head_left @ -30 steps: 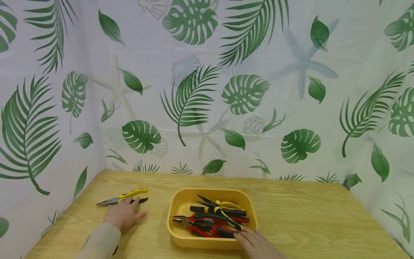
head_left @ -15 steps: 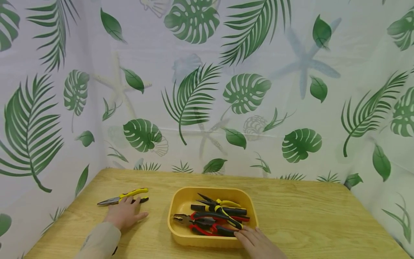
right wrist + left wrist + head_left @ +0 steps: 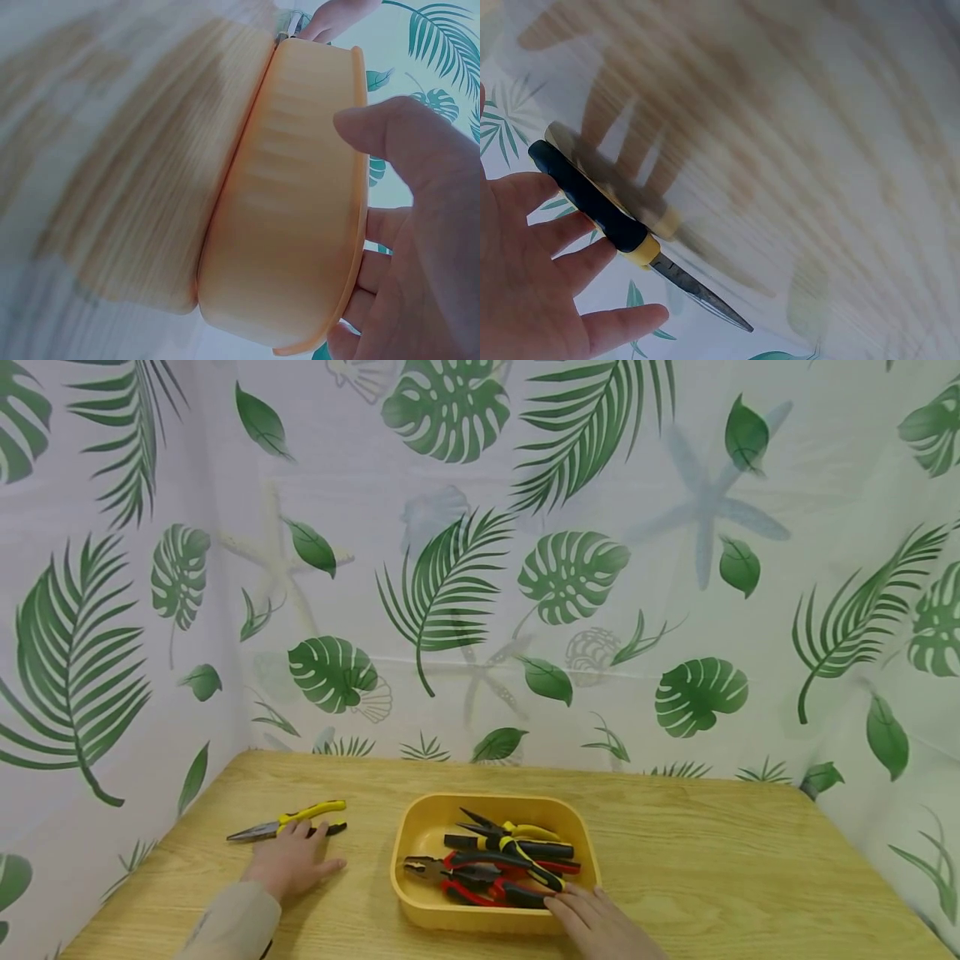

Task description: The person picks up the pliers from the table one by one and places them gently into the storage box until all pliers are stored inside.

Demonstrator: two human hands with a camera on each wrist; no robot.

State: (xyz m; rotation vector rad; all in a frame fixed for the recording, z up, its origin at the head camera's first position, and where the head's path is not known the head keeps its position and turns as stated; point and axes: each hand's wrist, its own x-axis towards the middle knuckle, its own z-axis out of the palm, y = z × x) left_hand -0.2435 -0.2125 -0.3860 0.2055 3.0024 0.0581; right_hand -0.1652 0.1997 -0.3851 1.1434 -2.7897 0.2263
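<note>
On the wooden table at the left lie long-nose pliers [image 3: 307,812] with yellow and black handles, jaws pointing left. My left hand [image 3: 291,862] is against their near side, fingers extended; in the left wrist view its fingertips touch the dark handle [image 3: 585,195]. A yellow plastic basket [image 3: 420,910] stands at the middle front. My right hand [image 3: 600,922] rests at its front right corner, fingers reaching over the rim; in the right wrist view the thumb [image 3: 375,131] is spread apart in front of the outer wall.
Inside the basket lie red-and-black combination pliers [image 3: 423,867], yellow-and-black long-nose pliers [image 3: 482,822] and other black-handled tools, piled across each other. A leaf-printed white cloth [image 3: 480,610] hangs behind the table [image 3: 712,852] and along both sides.
My left hand has drawn back very slightly toward me, baring more of the pliers' handles. The right hand, the basket and its tools look unchanged; the view has shifted a little.
</note>
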